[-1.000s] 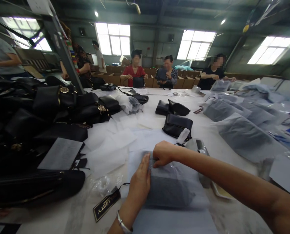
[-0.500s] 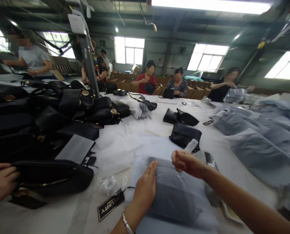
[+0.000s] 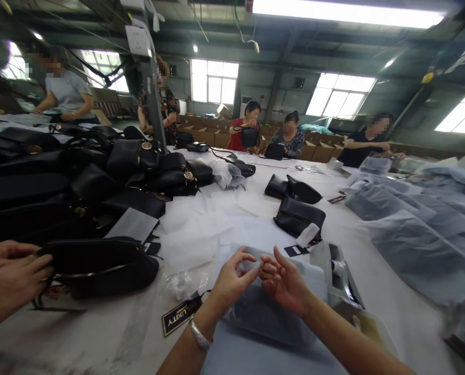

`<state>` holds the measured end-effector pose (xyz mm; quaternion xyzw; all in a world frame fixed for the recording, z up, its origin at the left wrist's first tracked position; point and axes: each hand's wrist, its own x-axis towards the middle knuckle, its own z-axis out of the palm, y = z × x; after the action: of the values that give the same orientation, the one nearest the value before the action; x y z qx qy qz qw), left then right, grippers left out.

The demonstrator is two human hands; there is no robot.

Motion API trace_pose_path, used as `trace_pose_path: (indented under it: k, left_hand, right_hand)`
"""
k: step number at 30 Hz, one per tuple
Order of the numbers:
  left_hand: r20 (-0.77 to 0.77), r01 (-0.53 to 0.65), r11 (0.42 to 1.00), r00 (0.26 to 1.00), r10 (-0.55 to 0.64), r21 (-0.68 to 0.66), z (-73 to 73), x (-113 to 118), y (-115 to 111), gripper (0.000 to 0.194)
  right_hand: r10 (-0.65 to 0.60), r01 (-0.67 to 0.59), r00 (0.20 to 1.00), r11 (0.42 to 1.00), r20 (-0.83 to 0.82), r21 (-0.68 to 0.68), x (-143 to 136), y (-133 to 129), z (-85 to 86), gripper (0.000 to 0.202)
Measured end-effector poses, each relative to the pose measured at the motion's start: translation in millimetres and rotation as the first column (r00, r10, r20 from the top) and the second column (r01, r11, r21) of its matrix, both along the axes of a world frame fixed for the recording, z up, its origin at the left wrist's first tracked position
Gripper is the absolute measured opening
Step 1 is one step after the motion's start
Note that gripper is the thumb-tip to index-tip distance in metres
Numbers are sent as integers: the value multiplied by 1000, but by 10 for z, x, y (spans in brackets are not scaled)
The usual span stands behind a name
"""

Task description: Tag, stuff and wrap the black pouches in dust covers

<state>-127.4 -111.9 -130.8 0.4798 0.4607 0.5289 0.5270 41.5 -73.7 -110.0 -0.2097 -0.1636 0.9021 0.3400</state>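
Head view: left hand (image 3: 232, 281), silver bangle at the wrist, and right hand (image 3: 285, 281) raised fingertip to fingertip just above the grey bag wrapped in clear plastic (image 3: 271, 312), which lies flat on the white table (image 3: 373, 271). Fingers loosely curled; whether they pinch anything cannot be told. Grey tape dispenser (image 3: 340, 278) just right. A co-worker's hands (image 3: 9, 276) grip a black leather handbag (image 3: 99, 265) at far left.

A workshop hall: bright windows (image 3: 214, 82) line the grey far wall (image 3: 264, 91), a ceiling strip light (image 3: 345, 13) glows overhead, and cardboard boxes (image 3: 205, 136) are stacked below.
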Motion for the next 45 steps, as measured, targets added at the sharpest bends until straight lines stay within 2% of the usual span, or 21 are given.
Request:
trace_pose_path:
  k: [7,13,22,25,29,31,33,35,37,40,43,45]
  left_hand:
    - [-32,-153,986,987,156,63,-144,138,-4,20]
    - [-58,-180,981,981,184,70,-134,136,-11,16]
    - [-70,-193,978,978,199,86,-148,118,-19,11]
    - [-90,-190,977,976,199,93,-126,100,-29,12]
    - [-138,-191,975,969,206,114,-113,96,-41,13]
    - [-136,-184,975,970,201,126,-114,109,-42,13]
    - [-140,-182,975,970,200,126,-115,126,-41,12]
    - [-175,-182,975,964,202,127,-115,135,-36,15]
    - [-218,-177,975,954,203,135,-127,129,-26,24]
    - [-260,-178,975,943,209,135,-184,90,2,35]
    - [-278,-201,969,932,234,142,-269,51,34,39]
    - [-286,-211,966,926,246,150,-302,40,48,40]
  right_hand:
    - [-24,27,991,999,132,-19,-40,-15,-25,32]
    - [-26,26,985,1000,172,0,-43,-21,-33,35]
    - [37,-48,967,998,253,37,-14,-25,-17,36]
    - [81,-113,905,992,418,53,37,9,60,32]
    - [129,-276,743,953,657,126,114,87,172,34]
    - [106,-384,645,901,756,201,141,142,211,37]
    - [56,-506,528,822,847,261,160,211,239,40]
    - [-22,-632,407,714,913,299,177,286,265,43]
    - [-103,-749,318,582,943,316,194,357,302,43]
    - [-169,-874,271,368,948,316,204,441,393,41]
    - [-107,-935,275,201,955,292,161,509,492,40]
    - [-158,-964,239,82,958,254,96,562,534,40]
